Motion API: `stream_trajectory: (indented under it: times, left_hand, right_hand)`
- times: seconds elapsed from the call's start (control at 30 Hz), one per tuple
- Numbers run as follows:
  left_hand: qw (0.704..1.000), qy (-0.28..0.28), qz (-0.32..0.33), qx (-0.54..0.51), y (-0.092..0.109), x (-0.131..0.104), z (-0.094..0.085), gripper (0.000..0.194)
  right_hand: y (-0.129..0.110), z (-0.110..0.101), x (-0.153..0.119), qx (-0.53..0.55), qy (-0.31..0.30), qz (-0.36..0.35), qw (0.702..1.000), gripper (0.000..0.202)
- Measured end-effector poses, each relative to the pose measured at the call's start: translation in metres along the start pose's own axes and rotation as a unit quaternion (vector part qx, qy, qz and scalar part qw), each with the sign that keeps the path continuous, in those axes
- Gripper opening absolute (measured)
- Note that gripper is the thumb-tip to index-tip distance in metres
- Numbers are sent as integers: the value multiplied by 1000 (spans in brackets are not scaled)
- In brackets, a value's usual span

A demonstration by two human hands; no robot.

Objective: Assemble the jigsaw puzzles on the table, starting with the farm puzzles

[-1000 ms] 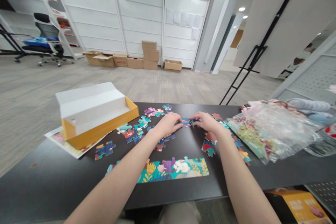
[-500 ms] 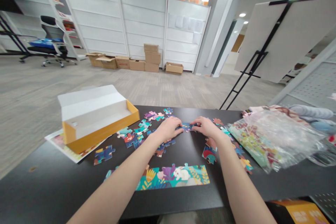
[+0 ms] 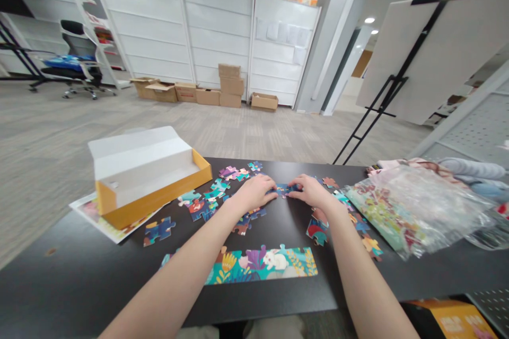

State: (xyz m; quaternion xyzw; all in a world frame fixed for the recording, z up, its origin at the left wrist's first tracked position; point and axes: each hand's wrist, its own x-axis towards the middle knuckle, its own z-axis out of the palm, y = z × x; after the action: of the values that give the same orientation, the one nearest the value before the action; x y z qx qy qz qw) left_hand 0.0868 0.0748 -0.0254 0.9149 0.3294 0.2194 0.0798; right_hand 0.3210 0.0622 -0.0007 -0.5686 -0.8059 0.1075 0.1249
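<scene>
Near the far edge of the black table (image 3: 274,302), my left hand (image 3: 257,192) and my right hand (image 3: 309,190) face each other with curled fingers. Between them lie dark blue puzzle pieces (image 3: 282,190), their left side under my left fingertips and their right side under my right fingertips. Closer to me, a joined strip of puzzle (image 3: 262,266) shows a white rabbit and yellow plants; my left forearm covers part of it. Loose pieces (image 3: 196,207) lie left of my left hand, and more loose pieces (image 3: 317,230) lie by my right forearm.
An open yellow and white box (image 3: 159,190) rests on a printed sheet (image 3: 90,214) at the left. Clear plastic bags (image 3: 425,201) lie at the right beside folded cloth (image 3: 473,168). An orange box (image 3: 457,320) is at the lower right. Beyond the table stands a black easel (image 3: 387,95).
The view has shifted slightly. Both hands remain at the blue pieces, with only small finger movements.
</scene>
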Motion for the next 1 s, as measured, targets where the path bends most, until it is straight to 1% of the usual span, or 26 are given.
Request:
stream_trajectory:
  times: [0.23, 0.33, 0.4, 0.47, 0.5, 0.57, 0.63, 0.7, 0.83, 0.9, 1.0]
  left_hand:
    - [1000, -4, -9, 8, -3, 0, -4, 13]
    - [1000, -4, -10, -1, -5, -1, -5, 13]
    - [1000, -4, -9, 0, -6, -2, -5, 14]
    - [1000, -8, -9, 5, -6, -2, -5, 16]
    - [1000, -11, -9, 8, -6, -2, -6, 16]
    - [1000, -14, -12, 11, -5, -2, -6, 17]
    - [1000, -14, -14, 11, -5, -2, -6, 17]
    - [1000, -12, -14, 10, -5, -2, -6, 17]
    - [1000, -7, -16, 9, -5, -2, -5, 18]
    - [1000, -4, -18, 10, -5, -2, -4, 18]
    - [1000, -1, -20, 15, -6, -1, -3, 18]
  right_hand:
    - [-1, 3, 2, -2, -9, -8, 1000, 24]
    - [-1, -1, 1, -6, -13, -4, 1000, 22]
    - [1, -6, 0, -22, 6, 22, 1000, 29]
    - [3, -11, -2, -47, 28, 62, 997, 33]
    - [3, -12, -3, -57, 30, 79, 995, 33]
    - [4, -14, -4, -61, 14, 95, 993, 28]
    - [3, -12, -5, -43, -10, 92, 995, 24]
    - [2, -10, -4, -28, -21, 81, 996, 23]
    - [1, -5, -2, -36, -14, 59, 998, 22]
    - [1, -3, -1, -45, -5, 57, 997, 19]
    - [2, 0, 1, -57, 3, 53, 997, 21]
